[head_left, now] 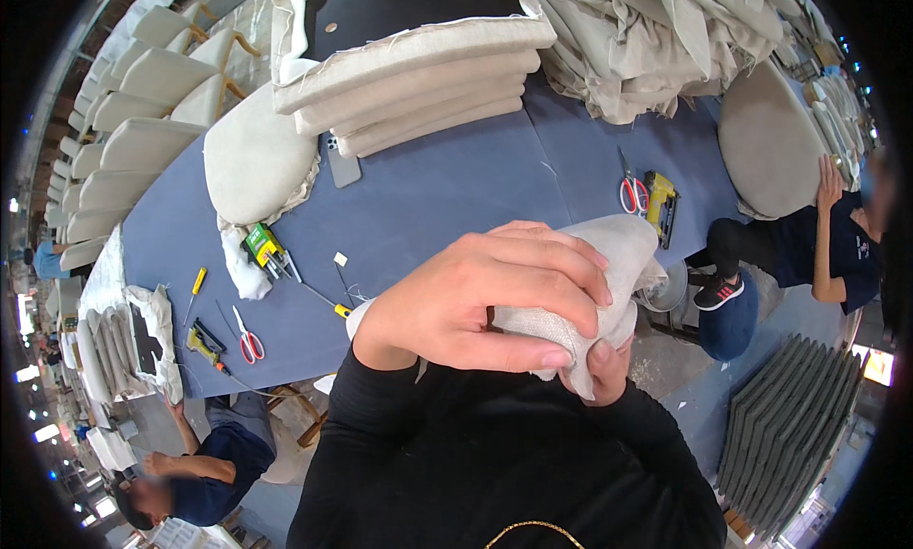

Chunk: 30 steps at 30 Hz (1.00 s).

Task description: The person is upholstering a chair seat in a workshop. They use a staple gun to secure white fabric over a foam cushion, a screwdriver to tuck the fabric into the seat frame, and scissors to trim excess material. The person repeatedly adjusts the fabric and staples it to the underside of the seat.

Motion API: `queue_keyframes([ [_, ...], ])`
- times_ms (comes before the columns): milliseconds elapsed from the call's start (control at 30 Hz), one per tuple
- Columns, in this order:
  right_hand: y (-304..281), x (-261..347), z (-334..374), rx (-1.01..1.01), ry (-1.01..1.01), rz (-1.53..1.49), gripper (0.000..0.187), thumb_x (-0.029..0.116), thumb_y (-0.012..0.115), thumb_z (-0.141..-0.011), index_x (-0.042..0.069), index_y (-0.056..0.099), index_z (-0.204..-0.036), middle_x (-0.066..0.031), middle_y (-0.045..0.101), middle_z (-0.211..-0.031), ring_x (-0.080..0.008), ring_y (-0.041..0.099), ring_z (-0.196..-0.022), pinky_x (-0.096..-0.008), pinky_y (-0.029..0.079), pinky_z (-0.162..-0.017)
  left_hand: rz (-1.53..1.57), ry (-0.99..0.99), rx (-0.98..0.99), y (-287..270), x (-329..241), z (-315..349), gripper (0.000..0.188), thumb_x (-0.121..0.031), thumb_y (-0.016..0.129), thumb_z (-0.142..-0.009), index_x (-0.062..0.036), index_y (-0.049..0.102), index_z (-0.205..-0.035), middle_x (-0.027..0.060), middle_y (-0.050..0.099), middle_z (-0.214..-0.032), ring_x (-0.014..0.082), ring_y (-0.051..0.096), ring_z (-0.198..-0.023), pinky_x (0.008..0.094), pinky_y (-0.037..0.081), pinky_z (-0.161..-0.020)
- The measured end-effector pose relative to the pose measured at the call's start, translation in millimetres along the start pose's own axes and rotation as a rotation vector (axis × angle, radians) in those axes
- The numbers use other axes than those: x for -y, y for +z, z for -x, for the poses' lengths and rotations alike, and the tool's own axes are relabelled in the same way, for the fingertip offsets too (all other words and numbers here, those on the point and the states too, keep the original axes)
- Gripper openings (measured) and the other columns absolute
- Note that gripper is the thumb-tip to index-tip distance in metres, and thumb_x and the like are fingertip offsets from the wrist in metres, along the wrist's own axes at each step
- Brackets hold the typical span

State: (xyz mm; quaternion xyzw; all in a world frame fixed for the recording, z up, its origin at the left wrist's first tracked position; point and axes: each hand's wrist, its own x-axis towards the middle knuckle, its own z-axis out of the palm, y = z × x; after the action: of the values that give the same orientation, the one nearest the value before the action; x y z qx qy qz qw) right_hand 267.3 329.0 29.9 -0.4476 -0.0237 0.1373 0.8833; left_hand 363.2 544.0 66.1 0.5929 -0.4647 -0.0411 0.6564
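Close to my chest, a beige fabric-covered upholstery piece (609,240) is held in both hands. My left hand (504,288) lies across its top with the fingers curled over it and the thumb pressed along the cloth near a loose corner. Below and to the right, my right hand (611,364) grips that fabric edge, its thumb against the cloth and its other fingers mostly hidden. Much of the piece is covered by my left hand, so I cannot tell its full shape.
A blue-topped table (456,192) carries stacked beige cushions (409,83), a fabric heap (656,45), a phone (343,164), red-handled scissors (250,346), more scissors (633,193), a yellow staple gun (661,207) and another staple gun (204,345). Co-workers sit at right (823,235) and lower left (214,463).
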Motion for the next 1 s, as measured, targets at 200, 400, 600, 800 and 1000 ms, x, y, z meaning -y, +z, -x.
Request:
queue_keyframes([
  [200,-4,-12,-12,-0.014,-0.04,-0.03,0.102,0.039,0.083,-0.089,0.002,0.027,-0.166,-0.0149,0.049,-0.158,-0.0275,0.052,-0.146,-0.0464,0.045,-0.121,-0.087,-0.077,-0.078,-1,-3,-3,0.048,-0.024,0.088,-0.077,-0.0014,0.078,-0.119,0.0184,0.076,-0.126,0.0419,0.071,-0.123,0.0489,0.053,-0.105],
  [400,-20,-27,-3,0.06,-0.037,0.073,0.118,0.04,0.092,-0.083,0.001,0.021,-0.169,-0.0168,0.044,-0.162,-0.0291,0.049,-0.149,-0.0474,0.042,-0.123,-0.247,-0.22,-0.176,14,-21,6,0.075,-0.033,0.088,-0.067,0.0035,0.072,-0.131,0.0215,0.075,-0.131,0.0404,0.072,-0.126,0.046,0.055,-0.105],
  [600,-41,-47,5,0.115,-0.188,0.242,0.126,0.041,0.095,-0.081,-0.001,0.016,-0.17,-0.0194,0.04,-0.166,-0.0309,0.045,-0.152,-0.0493,0.037,-0.126,-0.338,-0.161,-0.225,21,-23,19,0.077,-0.031,0.086,-0.065,0.0069,0.071,-0.13,0.0254,0.075,-0.129,0.0434,0.074,-0.121,0.0459,0.059,-0.1],
  [800,-35,-47,-2,0.17,-0.213,0.226,0.113,0.031,0.093,-0.084,-0.001,0.023,-0.167,-0.0184,0.046,-0.162,-0.029,0.048,-0.15,-0.0468,0.038,-0.125,-0.488,-0.286,-0.365,37,-40,26,0.076,-0.029,0.086,-0.067,0.0061,0.069,-0.132,0.0252,0.075,-0.127,0.0438,0.074,-0.118,0.0471,0.059,-0.102],
  [1000,28,-34,-26,0.322,-0.102,0.183,0.063,0.014,0.086,-0.094,0.0,0.056,-0.149,-0.011,0.066,-0.144,-0.0214,0.063,-0.134,-0.0388,0.05,-0.113,-0.373,-0.396,-0.829,49,-39,72,0.088,-0.063,0.072,-0.08,0.0128,0.071,-0.124,0.0326,0.074,-0.125,0.0426,0.075,-0.118,0.0478,0.056,-0.107],
])
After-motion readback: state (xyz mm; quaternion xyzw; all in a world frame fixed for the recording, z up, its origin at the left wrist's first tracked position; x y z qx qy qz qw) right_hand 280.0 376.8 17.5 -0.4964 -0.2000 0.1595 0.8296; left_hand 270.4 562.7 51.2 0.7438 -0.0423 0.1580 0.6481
